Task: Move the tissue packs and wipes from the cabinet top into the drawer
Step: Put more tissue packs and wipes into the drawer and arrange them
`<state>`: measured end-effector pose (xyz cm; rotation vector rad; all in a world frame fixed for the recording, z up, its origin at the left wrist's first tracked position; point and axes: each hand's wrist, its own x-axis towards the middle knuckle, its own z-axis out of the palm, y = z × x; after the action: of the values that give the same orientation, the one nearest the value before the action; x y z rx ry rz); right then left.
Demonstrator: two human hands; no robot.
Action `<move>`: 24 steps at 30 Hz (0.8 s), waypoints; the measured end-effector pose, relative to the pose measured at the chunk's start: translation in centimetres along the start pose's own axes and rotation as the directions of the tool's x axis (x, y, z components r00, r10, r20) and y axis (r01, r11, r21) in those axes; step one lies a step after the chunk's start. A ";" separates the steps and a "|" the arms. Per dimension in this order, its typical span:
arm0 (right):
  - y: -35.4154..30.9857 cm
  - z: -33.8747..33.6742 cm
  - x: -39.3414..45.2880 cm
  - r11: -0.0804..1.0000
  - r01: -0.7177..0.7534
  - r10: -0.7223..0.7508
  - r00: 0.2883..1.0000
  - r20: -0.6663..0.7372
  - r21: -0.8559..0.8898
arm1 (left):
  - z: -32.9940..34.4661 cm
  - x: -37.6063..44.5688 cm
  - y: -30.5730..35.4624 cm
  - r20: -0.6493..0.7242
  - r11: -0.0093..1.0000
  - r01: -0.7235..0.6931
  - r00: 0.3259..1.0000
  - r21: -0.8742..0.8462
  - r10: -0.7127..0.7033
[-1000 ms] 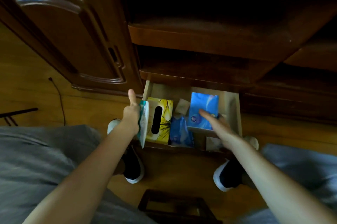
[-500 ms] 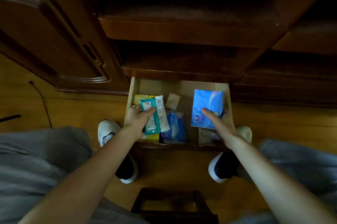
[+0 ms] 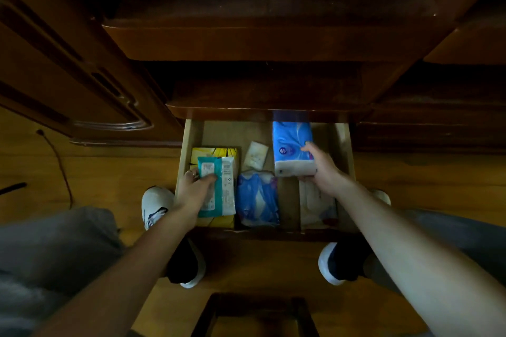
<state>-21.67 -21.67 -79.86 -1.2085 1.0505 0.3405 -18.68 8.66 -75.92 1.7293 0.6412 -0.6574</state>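
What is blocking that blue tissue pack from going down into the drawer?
Nothing visible. The right hand holds the blue tissue pack over the drawer, with bare drawer floor beneath.

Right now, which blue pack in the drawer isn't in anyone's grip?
The crumpled blue pack, lying loose mid-drawer. The other, the upright blue tissue pack, is held by the right hand.

open wooden drawer (image 3: pixel 343 145), yellow tissue box (image 3: pixel 213 151), blue pack (image 3: pixel 257 199), white pack (image 3: pixel 317 205)
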 end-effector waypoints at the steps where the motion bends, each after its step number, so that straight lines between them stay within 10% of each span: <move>1: -0.4 -0.1 0.5 0.998 0.016 -0.014 0.999 -0.038 0.054 | 0.1 0.3 -0.2 0.001 1.000 0.010 1.000 -0.007 -0.010; 5: -0.4 0.9 1.4 0.906 0.137 -0.297 0.880 -0.371 -0.400 | 0.9 1.1 -0.4 -0.010 1.000 -0.004 1.000 0.001 0.004; 10: 1.2 1.4 1.6 0.443 0.133 -0.638 0.742 -0.207 -0.887 | 1.8 1.1 -0.1 0.018 0.990 -0.085 0.996 0.116 0.083; 15: -0.1 2.2 3.8 0.382 0.035 -0.540 0.819 -0.192 -0.924 | 1.3 0.6 -0.1 0.021 0.985 -0.109 0.994 0.134 0.107; 20: -0.5 3.2 4.7 0.161 0.069 -0.736 0.673 -0.073 -0.985 | 0.1 0.2 -0.1 0.016 0.986 -0.112 0.994 0.127 0.111; 24: -1.6 6.5 5.6 0.126 0.232 -0.676 0.732 0.088 -0.964 | -0.8 0.0 -0.3 0.012 0.990 -0.106 0.994 0.088 0.105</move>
<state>-14.53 -18.19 -83.60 -2.7861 0.6158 0.1926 -18.85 9.46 -75.95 1.8292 0.5178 -0.6260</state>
